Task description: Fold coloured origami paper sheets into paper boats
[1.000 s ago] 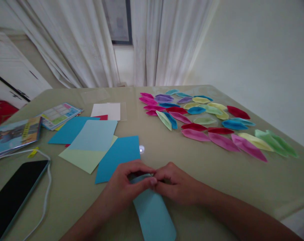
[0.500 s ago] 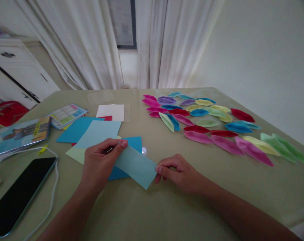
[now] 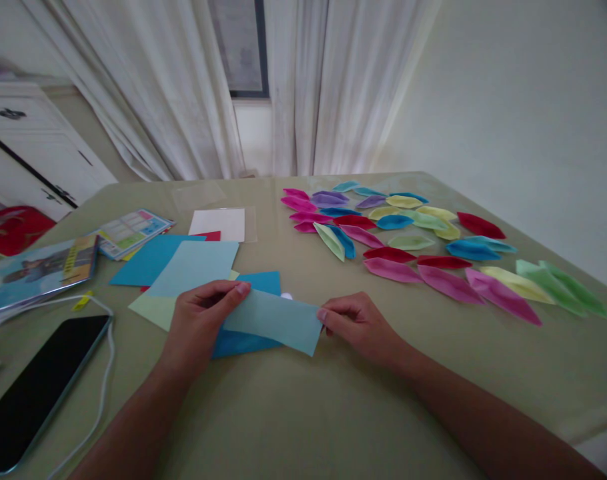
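A light blue strip of paper (image 3: 276, 320) is stretched between my two hands above the table. My left hand (image 3: 203, 320) pinches its left end between thumb and fingers. At the other end, my right hand (image 3: 358, 327) grips the upper right corner, thumb on top. Beneath the strip lies a darker blue sheet of paper (image 3: 243, 345), partly covered. Behind my left hand are a larger pale blue sheet (image 3: 196, 267) and a pale green sheet (image 3: 153, 310), overlapping. Another blue sheet (image 3: 151, 260) lies farther left.
Several folded paper pieces (image 3: 393, 257) in many colours spread over the right of the table (image 3: 303, 413). At left are a phone (image 3: 43, 393), a white cable (image 3: 106, 373), a booklet (image 3: 38, 270) and a printed packet (image 3: 136, 233). White square paper (image 3: 218, 225) lies farther back.
My right hand has moved slightly up and to the right, swinging the strip's right end upward, so it now lies closer to level. My left hand keeps its pinch.
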Available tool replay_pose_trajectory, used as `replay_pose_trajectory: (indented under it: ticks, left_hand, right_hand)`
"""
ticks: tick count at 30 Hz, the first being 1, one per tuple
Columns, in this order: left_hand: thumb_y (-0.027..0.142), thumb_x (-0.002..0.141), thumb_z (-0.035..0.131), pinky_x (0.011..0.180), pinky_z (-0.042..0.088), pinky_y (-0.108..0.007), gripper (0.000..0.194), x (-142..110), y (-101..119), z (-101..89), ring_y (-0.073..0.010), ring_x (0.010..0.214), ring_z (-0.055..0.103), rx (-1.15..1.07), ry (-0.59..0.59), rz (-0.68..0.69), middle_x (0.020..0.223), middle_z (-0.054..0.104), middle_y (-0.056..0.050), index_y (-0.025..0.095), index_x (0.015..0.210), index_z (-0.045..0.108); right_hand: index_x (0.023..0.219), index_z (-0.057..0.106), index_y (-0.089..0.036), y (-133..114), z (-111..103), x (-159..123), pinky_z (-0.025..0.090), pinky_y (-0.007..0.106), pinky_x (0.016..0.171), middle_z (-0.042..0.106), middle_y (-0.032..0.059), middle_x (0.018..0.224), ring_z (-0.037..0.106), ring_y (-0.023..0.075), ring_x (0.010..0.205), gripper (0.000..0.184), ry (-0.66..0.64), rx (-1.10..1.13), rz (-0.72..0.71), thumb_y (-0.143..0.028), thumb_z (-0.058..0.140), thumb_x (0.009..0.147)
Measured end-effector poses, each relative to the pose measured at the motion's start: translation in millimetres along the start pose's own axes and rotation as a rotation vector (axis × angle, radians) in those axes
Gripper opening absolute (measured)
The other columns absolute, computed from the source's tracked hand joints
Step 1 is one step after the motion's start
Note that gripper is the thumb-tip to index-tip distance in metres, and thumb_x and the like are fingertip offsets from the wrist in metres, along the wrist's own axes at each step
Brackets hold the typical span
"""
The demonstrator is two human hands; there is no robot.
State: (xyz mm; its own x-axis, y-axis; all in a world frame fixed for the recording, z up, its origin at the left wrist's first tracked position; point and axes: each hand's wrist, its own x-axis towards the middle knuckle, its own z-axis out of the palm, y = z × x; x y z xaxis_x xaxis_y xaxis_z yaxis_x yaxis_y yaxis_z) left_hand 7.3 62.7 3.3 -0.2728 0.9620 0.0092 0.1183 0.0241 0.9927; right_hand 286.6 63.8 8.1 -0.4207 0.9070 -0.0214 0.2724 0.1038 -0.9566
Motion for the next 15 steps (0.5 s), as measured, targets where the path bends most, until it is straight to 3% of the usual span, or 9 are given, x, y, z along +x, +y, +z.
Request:
replay_pose_trajectory:
  ticks: [4, 12, 15]
  left_hand:
    - [0.052, 0.072, 0.092, 0.059, 0.049, -0.024, 0.032, 1.3, -7.3, 2.3, -0.0178, 0.07, 0.066, -0.078, 0.014, -0.045, 0.08, 0.08, -0.001, 0.024, 0.083, 0.084]
    - [0.055, 0.073, 0.091, 0.048, 0.039, -0.02, 0.04, -1.7, -1.6, 6.0, -0.012, 0.058, 0.055, -0.209, -0.003, -0.124, 0.071, 0.073, 0.0, 0.019, 0.09, 0.082]
    - [0.058, 0.084, 0.081, 0.06, 0.053, -0.024, 0.048, -4.9, 3.3, 6.4, -0.0201, 0.08, 0.07, -0.274, -0.104, -0.097, 0.101, 0.081, -0.008, 0.02, 0.115, 0.079]
  right_hand:
    - [0.075, 0.081, -0.016, 5.6, -1.5, 3.9, 0.047, 0.028, 0.067, 0.074, 0.0045, 0.07, 0.063, 0.0167, 0.067, 0.037, 0.023, 0.194, 0.037, -0.048, 0.073, 0.091]
    - [0.075, 0.081, -0.016, 7.5, -2.1, 6.3, 0.045, 0.027, 0.065, 0.071, 0.0026, 0.066, 0.059, 0.0143, 0.063, 0.036, 0.063, 0.265, 0.056, -0.048, 0.077, 0.09]
    - [0.077, 0.082, -0.016, 8.7, -2.1, 7.3, 0.044, 0.027, 0.064, 0.07, 0.0019, 0.066, 0.059, 0.0138, 0.063, 0.032, 0.084, 0.279, 0.087, -0.047, 0.081, 0.087]
